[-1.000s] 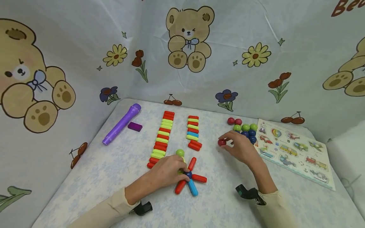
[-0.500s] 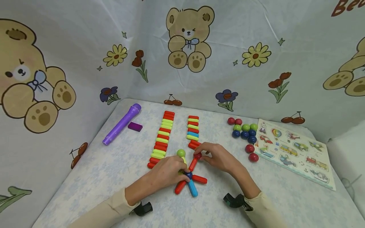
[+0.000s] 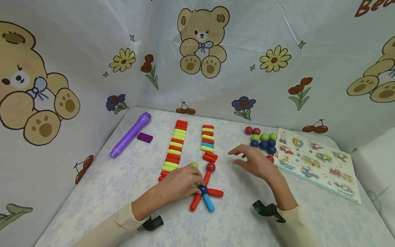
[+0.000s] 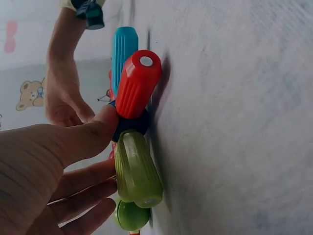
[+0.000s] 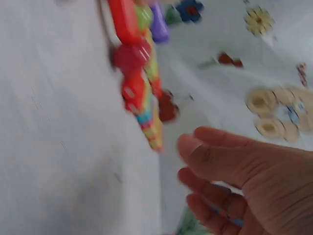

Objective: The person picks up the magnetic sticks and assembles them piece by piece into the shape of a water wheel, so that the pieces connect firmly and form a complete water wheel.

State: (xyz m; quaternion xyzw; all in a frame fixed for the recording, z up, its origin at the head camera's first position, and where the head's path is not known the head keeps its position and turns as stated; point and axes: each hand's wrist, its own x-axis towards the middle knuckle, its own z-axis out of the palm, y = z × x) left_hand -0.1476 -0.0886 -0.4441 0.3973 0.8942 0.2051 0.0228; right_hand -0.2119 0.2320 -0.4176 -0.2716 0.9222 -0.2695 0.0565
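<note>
Purple toy microphone [image 3: 130,135] near table's [image 3: 92,199] far-left corner; left hand [image 3: 180,181] fingers curled, gripping stick-and-ball star [image 3: 204,192] at near-centre; red ball [image 3: 211,167] tops its red stick; right hand [image 3: 254,163] fingers relaxed, holding nothing, beside loose balls [image 3: 263,140]; puzzle board [image 3: 318,161] at right edge

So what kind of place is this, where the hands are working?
Probably a child's play table: teddy-bear print cloth hangs behind it, and on it lie rows of magnetic building sticks, coloured balls and a wooden vehicle puzzle.
</note>
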